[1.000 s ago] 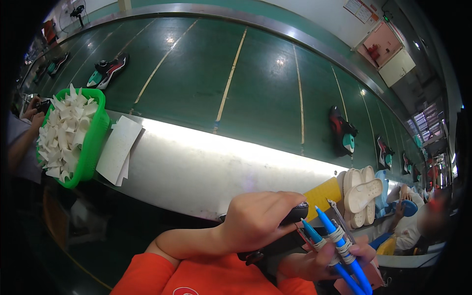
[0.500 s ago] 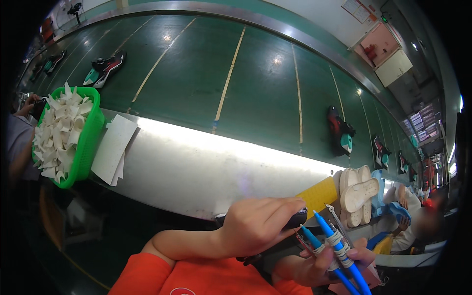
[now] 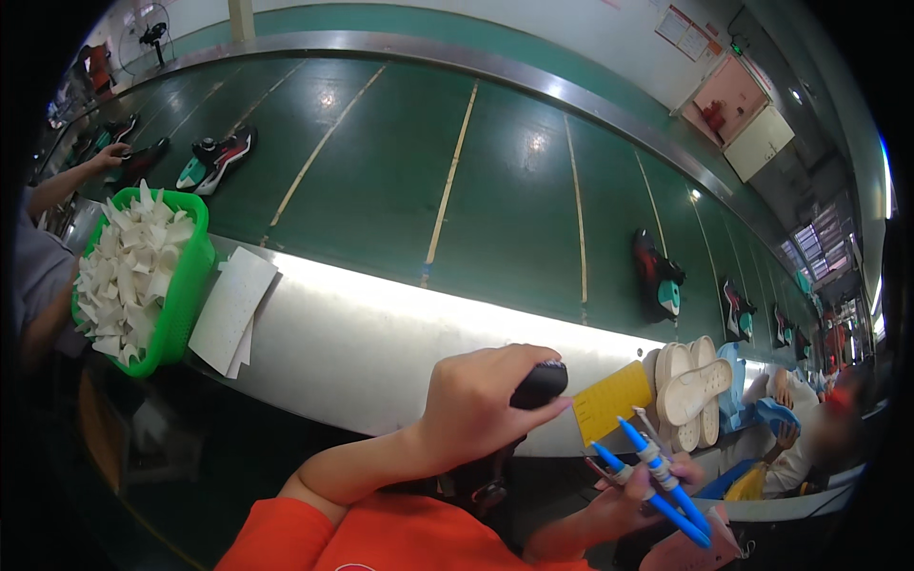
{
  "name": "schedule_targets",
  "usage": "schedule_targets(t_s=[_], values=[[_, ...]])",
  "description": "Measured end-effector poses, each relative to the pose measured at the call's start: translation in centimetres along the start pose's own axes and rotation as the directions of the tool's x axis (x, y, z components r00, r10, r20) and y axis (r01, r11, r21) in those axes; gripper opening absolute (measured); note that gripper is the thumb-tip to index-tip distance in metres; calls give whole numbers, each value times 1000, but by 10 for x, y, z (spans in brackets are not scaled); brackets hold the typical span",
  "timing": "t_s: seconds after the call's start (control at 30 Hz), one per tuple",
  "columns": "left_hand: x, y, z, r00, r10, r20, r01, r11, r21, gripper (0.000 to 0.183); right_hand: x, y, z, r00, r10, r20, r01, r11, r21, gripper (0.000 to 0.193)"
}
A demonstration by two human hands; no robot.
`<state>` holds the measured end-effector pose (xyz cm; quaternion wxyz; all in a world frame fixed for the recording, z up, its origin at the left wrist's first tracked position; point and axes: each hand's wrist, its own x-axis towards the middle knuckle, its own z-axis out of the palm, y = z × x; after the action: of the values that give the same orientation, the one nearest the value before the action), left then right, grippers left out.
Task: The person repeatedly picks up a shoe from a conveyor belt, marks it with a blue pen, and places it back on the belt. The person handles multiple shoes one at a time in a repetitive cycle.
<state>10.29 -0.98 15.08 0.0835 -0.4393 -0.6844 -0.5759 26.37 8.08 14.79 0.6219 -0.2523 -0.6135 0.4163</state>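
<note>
My left hand [image 3: 471, 400] is closed around a black rounded object [image 3: 540, 383] above the near edge of the metal ledge. Only its blunt end shows, so its kind is unclear. Lower and to the right, my right hand [image 3: 628, 504] grips two blue pens [image 3: 666, 476] wrapped with pale bands, tips pointing up and left. A thin metal-tipped tool [image 3: 643, 419] sticks up beside the pens. Just beyond the pens a yellow marked card [image 3: 612, 400] lies on the ledge. A pink sheet-like piece [image 3: 690, 547] hangs below my right hand.
Across the ledge [image 3: 381, 314] runs a green belt [image 3: 514, 190] with dark red-and-teal shoes [image 3: 657, 276]. On the left are a green basket [image 3: 195, 276] of white scraps and white sheets [image 3: 233, 309]. Cream shoe forms [image 3: 695, 390] stand right, near a seated person [image 3: 804, 438]. Another person's arm [image 3: 81, 181] reaches in left.
My left hand has lifted the black object and drawn it away from the pens. My right hand sits slightly lower relative to the ledge. At left, a co-worker's hand now reaches a shoe.
</note>
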Motion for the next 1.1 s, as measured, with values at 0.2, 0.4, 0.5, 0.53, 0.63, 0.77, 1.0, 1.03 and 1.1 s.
schedule_targets(t_s=[0.2,0.4,0.5,0.53,0.63,0.77,1.0,1.03,1.1], values=[[30,-45,1,923,-362,127,378,915,-141,39,-16,22,-9,935,324,145,-341,933,111,37],[6,-138,21,811,-548,207,505,833,228,54,-35,38,-24,794,514,324,-594,769,235,26],[-23,-153,32,837,-475,273,353,849,394,71,-39,47,-26,751,589,298,-648,745,161,25],[-28,-151,32,862,-460,215,370,859,353,79,-38,47,-26,741,590,321,-655,740,152,24],[-50,-136,24,910,-410,63,399,906,139,115,-33,44,-24,710,612,349,-685,714,141,23],[-101,-88,-26,995,-46,85,52,996,-71,108,-27,48,-32,696,604,388,-699,695,172,24],[-181,-96,-8,567,712,413,-821,529,216,51,-24,53,-30,659,646,385,-741,646,182,24],[-181,-102,0,568,748,344,-822,534,197,50,-23,51,-30,669,631,393,-730,655,192,23],[-180,-111,6,550,794,261,-835,519,181,53,-22,47,-31,679,618,397,-721,663,201,23]])
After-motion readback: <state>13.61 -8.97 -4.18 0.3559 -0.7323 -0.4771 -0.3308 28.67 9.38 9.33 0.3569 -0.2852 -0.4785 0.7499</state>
